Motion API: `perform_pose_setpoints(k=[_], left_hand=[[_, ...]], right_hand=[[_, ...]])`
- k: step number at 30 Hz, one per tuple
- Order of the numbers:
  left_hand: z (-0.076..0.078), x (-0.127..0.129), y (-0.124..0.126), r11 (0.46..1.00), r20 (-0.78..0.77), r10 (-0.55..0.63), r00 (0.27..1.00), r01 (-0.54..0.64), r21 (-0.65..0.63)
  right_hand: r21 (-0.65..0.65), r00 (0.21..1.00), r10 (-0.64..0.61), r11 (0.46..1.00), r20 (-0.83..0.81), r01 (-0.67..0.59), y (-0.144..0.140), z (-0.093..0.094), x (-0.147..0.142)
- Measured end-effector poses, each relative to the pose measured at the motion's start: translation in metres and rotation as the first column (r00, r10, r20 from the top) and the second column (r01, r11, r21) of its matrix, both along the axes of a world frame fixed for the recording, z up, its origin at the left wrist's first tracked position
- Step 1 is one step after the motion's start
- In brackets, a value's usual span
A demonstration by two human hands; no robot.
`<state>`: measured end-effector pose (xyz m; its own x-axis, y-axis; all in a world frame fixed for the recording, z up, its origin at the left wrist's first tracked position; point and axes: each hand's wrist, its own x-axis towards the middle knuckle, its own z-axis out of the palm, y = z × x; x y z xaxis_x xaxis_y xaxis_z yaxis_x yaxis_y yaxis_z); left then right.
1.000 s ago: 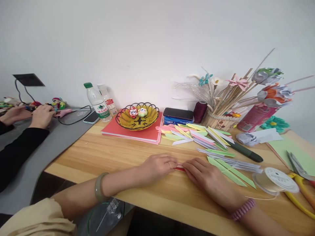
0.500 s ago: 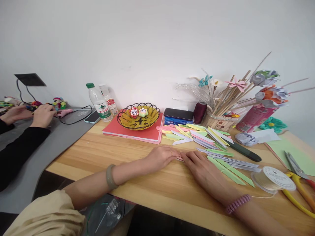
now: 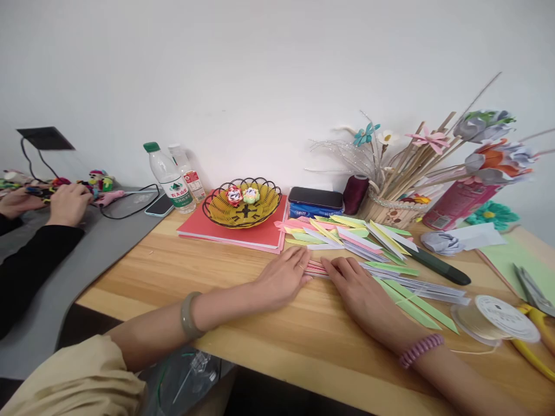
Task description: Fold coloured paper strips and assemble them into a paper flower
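While both palms lie flat near the middle of the frame, the left hand (image 3: 284, 277) and right hand (image 3: 362, 289) press a pink paper strip (image 3: 318, 268) onto the wooden table (image 3: 195, 271), fingers together and extended, gripping nothing. Many folded strips (image 3: 359, 240) already lie fanned out right of centre; this 1 looks mid-crease, so folding appears partly done. Against the frame 1 second earlier, both hands sit higher in the frame, and the strip between them reads pink, not red.
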<state>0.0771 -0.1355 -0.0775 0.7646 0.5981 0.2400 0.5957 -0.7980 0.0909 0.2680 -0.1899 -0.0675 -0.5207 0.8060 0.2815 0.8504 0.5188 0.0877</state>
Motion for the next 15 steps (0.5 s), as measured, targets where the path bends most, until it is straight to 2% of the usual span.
perform_pose_setpoints(k=[8,15], left_hand=[[0.001,-0.002,-0.012,0.975,-0.042,0.162,0.986,-0.166,-0.147],[0.001,0.001,-0.012,0.976,-0.074,0.101,0.992,-0.113,-0.184]], right_hand=[[0.019,0.998,-0.046,0.999,-0.031,0.047,-0.001,-0.004,-0.004],[0.045,0.991,-0.123,0.991,-0.059,0.126,-0.006,-0.005,-0.014]])
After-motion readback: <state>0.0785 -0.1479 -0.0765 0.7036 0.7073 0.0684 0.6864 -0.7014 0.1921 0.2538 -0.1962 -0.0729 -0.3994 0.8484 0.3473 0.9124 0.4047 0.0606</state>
